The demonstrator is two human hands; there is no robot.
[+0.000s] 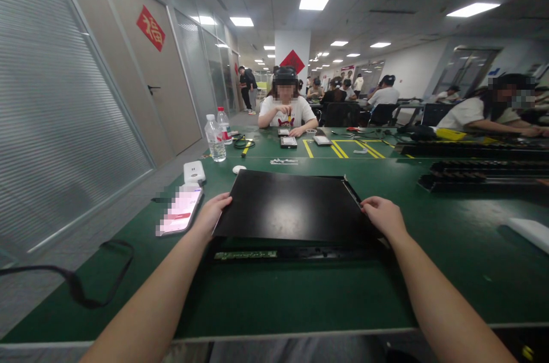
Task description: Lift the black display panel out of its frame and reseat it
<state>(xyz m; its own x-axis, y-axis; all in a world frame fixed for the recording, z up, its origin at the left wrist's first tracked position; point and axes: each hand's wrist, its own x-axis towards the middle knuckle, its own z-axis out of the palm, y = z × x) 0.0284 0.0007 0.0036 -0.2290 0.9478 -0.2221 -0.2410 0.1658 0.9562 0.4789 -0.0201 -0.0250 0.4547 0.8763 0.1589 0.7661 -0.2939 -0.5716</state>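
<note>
A flat black panel [283,203] lies tilted over a black casing [326,252] on the green table. My left hand [213,211] grips the panel's left edge, thumb near the upper side. At the right edge, my right hand [385,215] has its fingers closed on the panel's rim, close to the casing's raised corner. Along the casing's near side, a green circuit board strip [246,255] shows below the panel. The panel hides the rest of the casing's inside.
Left of the panel are a phone [182,211], a white charger [194,172] and a strap [77,283]. Two water bottles [215,139] stand behind. Long black parts [480,175] lie at right, with a white object [529,232] nearer. A person [286,106] sits opposite.
</note>
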